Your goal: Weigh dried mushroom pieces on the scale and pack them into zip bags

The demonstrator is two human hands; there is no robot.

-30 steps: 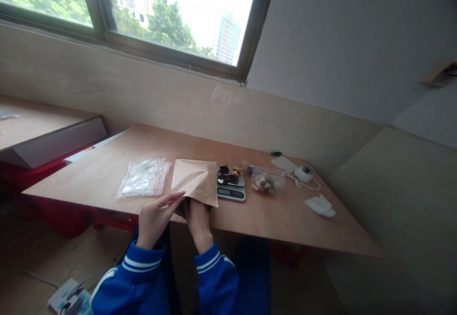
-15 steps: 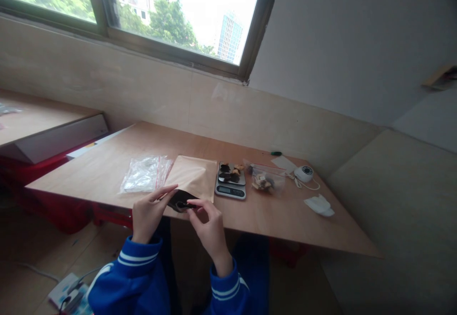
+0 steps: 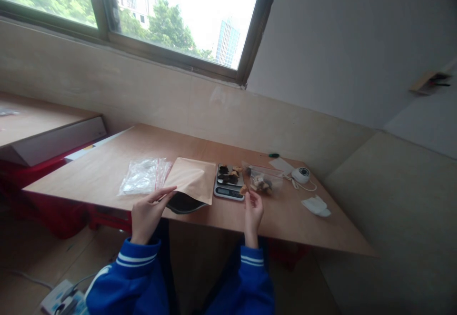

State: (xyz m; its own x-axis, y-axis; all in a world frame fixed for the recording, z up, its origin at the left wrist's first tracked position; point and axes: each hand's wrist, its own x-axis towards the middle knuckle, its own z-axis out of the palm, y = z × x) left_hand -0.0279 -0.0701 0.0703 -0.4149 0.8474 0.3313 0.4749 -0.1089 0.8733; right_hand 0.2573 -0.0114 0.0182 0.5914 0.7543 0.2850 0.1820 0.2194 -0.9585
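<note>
A brown paper bag [image 3: 193,177] lies near the table's front edge, its dark mouth open toward me. My left hand [image 3: 148,212] pinches the bag's left corner at the mouth. Right of the bag is a digital scale [image 3: 228,192] with several dark and tan dried pieces [image 3: 228,176] on its plate. My right hand [image 3: 254,206] is closed on a small tan piece [image 3: 243,190] at the scale's front right corner. Behind that hand lies a clear zip bag [image 3: 266,180] holding more dried pieces.
Clear plastic bags [image 3: 143,177] lie left of the paper bag. To the right are a white dome camera [image 3: 303,175] with its cable, a crumpled white tissue [image 3: 316,206] and a green-handled tool [image 3: 273,155]. A wall with a window rises behind the table [image 3: 117,150].
My right hand has moved right, from the paper bag's mouth to the scale, and now holds a tan piece. The dark item it held is gone from view. My left hand stays on the bag.
</note>
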